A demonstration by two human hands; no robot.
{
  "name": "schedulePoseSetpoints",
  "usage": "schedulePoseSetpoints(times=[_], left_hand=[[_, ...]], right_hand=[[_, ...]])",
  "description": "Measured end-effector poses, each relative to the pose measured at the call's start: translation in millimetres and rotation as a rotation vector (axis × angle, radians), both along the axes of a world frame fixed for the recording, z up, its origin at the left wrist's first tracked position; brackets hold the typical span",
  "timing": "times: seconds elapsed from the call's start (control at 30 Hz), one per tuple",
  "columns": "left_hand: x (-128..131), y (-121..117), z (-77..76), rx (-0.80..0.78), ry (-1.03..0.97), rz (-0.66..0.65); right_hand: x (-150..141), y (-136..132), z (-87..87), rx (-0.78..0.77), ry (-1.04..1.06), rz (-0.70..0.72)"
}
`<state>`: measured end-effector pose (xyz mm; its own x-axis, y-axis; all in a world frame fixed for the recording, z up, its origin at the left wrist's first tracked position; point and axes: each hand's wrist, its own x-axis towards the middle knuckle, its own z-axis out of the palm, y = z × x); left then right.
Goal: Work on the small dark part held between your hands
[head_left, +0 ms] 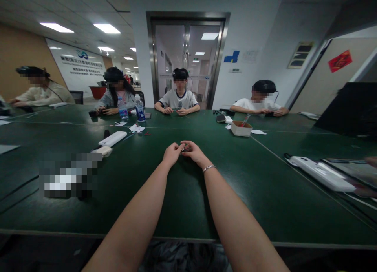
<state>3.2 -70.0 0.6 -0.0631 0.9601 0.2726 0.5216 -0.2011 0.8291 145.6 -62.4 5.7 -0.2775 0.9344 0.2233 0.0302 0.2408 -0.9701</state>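
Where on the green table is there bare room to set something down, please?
Bare table lies between the right hand and the right white strip, and between the left forearm and the left white strip. It is crowded around the bottles and papers, and beyond the right white strip.

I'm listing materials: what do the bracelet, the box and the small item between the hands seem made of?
Bracelet: probably polished metal; it is silvery with bright glints.
Box: likely cardboard, matte, with a pale outer wall and brownish inside.
Small item: perhaps metal, as it looks dark with a slight shine, but too hidden to be sure.
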Motion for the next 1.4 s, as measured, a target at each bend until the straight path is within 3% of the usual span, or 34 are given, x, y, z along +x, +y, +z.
schedulePoseSetpoints(times=[0.27,0.43,0.6,0.77,0.93,1.03,1.17,1.27,1.33,1.4], left_hand=[[5.0,3.5,-1.0,-0.001,-0.282,-0.142],[2.9,5.1,-4.8,0.126,-0.222,-0.146],[1.6,2.8,-7.7,0.099,-0.102,-0.148],[1.7,0.5,-5.3,0.073,0.006,-0.099],[1.3,-4.6,5.8,0.011,0.024,-0.16],[-4.2,-15.4,26.0,-0.079,0.052,-0.226],[-41.0,-52.4,67.8,-0.102,0.307,-0.132],[-94.7,-96.8,94.4,-0.024,0.607,0.083],[-135.5,-128.0,102.1,-0.035,0.749,0.255],[-174.1,-155.8,99.7,-0.14,0.809,0.408]], right_hand=[[0.9,1.4,-2.3,-0.017,0.03,-0.018],[-1.5,4.5,-1.6,0.1,-0.064,-0.106],[-4.7,5.5,-5.7,0.152,-0.188,-0.101],[-5.1,2.6,-7.6,0.064,-0.162,-0.049],[-6.1,-4.8,-2.8,-0.023,-0.14,-0.03],[-7.5,-6.9,0.4,-0.06,-0.135,-0.054],[4.3,-8.5,6.7,-0.151,-0.108,-0.036],[36.3,-18.3,13.3,-0.204,-0.131,0.099],[69.1,-32.3,17.6,-0.215,-0.163,0.132],[107.4,-52.2,21.5,-0.193,-0.189,0.074]])
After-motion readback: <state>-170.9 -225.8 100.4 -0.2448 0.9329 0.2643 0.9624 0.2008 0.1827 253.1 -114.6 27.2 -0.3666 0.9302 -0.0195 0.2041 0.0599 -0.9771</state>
